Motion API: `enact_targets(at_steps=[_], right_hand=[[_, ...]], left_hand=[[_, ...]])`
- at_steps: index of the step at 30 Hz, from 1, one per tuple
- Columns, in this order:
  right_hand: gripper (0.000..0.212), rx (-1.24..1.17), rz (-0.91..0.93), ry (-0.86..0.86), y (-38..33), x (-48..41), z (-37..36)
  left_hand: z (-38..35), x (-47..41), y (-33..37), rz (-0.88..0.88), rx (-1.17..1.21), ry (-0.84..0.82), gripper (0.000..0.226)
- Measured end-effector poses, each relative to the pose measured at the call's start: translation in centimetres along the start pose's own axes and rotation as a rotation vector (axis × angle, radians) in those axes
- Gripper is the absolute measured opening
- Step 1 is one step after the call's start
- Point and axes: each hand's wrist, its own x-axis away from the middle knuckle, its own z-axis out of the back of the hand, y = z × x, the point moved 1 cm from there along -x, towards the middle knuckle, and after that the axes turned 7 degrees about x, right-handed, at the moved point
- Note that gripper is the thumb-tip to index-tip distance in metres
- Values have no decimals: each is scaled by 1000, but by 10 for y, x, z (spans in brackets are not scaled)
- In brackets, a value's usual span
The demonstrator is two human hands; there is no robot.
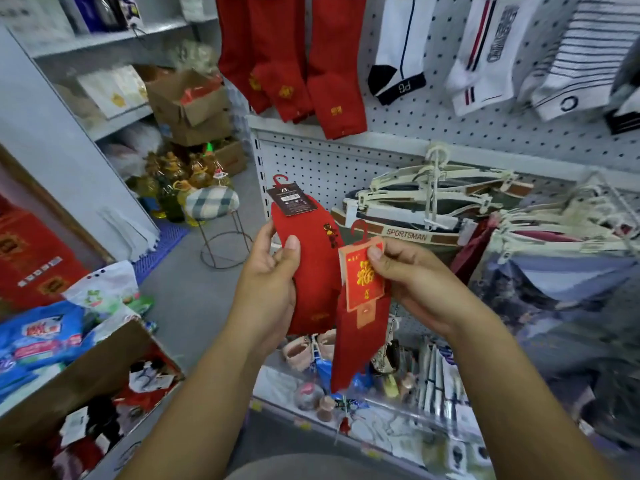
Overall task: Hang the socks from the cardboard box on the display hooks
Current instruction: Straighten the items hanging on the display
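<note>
A: Where was this taken?
B: A shop aisle, with a white pegboard wall [311, 161] at right and a grey floor [194, 292] below.
A: And at left?
B: Pale metal shelving [114, 46] stacked with brown cartons [187, 105]. A wire-legged stool [213, 202] with a checked cushion stands near a blue mat [162, 244] and bottles of yellow oil [173, 181], all under soft, even light.

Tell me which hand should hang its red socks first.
Left, probably. The left hand holds the dark-labelled socks upright, their hook topmost and almost under the hanging red socks. The right hand pinches the gold-labelled socks lower, at a tilt.
</note>
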Motion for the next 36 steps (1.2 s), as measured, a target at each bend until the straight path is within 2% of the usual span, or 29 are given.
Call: enact_targets(at_steps=[3,6,10,14,18,22,26,29,33,36], right_hand=[[26,35,4,71,-2,-5,2],[28,50,12,101,-4,-8,2],[36,-25,4,99,-8,-11,4],[30,-114,13,169,-15,-13,12],[34,-101,27,166,-28,-19,15],[34,-66,87,188,-39,-21,12],[33,-16,160,217,-54,-17,15],[36,-8,245,242,-70,-17,14],[44,-53,342,181,-91,-24,-5],[43,-39,397,141,-96,-29,-17]], left_hand=[[-8,-5,10,22,83,5,46],[-13,-14,23,23,63,35,52],[-22,-24,35,30,-58,49,34],[-32,-35,47,-14,-61,70,23],[-42,-47,61,-73,-82,102,29],[-48,-55,80,-163,-109,116,20],[-44,-57,98,-221,-122,133,25],[-46,-53,105,-249,-128,136,18],[-59,-39,94,-183,-117,9,14],[-66,-31,87,-113,-97,-129,32]])
